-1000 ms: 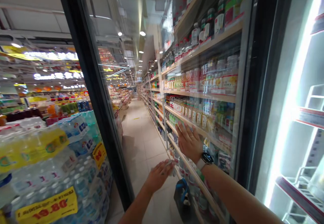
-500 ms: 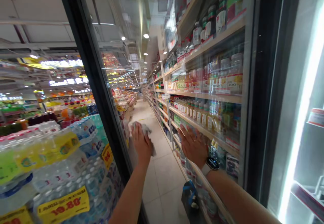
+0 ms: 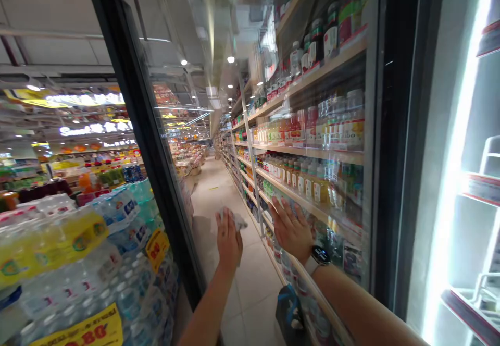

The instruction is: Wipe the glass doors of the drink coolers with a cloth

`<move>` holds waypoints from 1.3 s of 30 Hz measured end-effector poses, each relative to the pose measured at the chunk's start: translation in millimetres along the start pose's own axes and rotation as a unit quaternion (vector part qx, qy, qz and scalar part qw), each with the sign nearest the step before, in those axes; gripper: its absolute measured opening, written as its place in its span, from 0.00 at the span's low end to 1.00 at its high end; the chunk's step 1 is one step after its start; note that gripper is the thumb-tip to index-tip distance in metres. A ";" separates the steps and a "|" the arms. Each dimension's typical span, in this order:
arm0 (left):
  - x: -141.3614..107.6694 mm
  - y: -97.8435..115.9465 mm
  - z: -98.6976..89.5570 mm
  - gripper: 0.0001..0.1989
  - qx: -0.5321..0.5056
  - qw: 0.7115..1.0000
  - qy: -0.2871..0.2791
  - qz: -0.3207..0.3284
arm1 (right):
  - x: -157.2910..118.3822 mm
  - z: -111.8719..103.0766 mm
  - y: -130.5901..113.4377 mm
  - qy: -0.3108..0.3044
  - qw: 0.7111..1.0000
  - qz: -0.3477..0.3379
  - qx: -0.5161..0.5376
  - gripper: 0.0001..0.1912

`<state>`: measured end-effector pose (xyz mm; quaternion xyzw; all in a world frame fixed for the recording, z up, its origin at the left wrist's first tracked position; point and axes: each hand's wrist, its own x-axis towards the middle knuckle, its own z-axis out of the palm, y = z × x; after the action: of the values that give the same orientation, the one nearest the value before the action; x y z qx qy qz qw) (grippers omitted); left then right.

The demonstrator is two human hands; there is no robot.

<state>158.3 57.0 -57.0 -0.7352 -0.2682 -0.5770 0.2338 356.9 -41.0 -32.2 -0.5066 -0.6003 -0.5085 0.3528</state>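
Head view: crumpled cloth (image 3: 234, 221) in left hand (image 3: 229, 242)
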 end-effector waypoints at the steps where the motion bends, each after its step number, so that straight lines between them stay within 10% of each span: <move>1: 34.4 3.9 2.1 0.33 -0.006 1.000 -0.004 0.023 | 0.1 0.8 0.5 0.001 1.000 0.001 -0.003 0.28; 4: 108.2 27.4 12.1 0.30 -0.029 0.997 0.005 0.074 | 0.0 5.1 1.7 0.009 1.000 0.008 -0.011 0.29; 7: 124.1 50.7 21.7 0.30 -0.035 0.994 0.008 0.102 | 0.0 10.5 1.3 0.009 1.000 0.002 -0.008 0.29; 23: -74.0 39.1 27.9 0.30 0.009 0.976 -0.026 0.217 | -20.5 -34.3 85.6 0.010 0.997 0.062 -0.048 0.30; 26: -29.9 41.8 24.9 0.30 0.027 0.973 -0.024 0.226 | -20.1 -31.3 82.7 0.007 0.997 0.060 -0.051 0.31; 33: 157.0 84.5 27.8 0.31 -0.022 0.992 0.071 0.099 | -19.8 -33.2 83.8 -0.003 0.996 0.051 -0.068 0.33; 36: 142.9 97.7 34.7 0.31 -0.018 0.986 0.030 0.165 | -20.1 -33.0 84.0 -0.006 0.996 0.052 -0.066 0.33; 39: 65.2 98.8 42.7 0.30 0.014 0.969 -0.035 0.244 | -20.7 -32.4 83.5 -0.012 0.997 0.058 -0.059 0.34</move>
<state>267.2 19.2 -6.5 -0.7951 -0.0966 -0.4723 0.3680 439.6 -80.0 -22.9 -0.5661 -0.5433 -0.5156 0.3443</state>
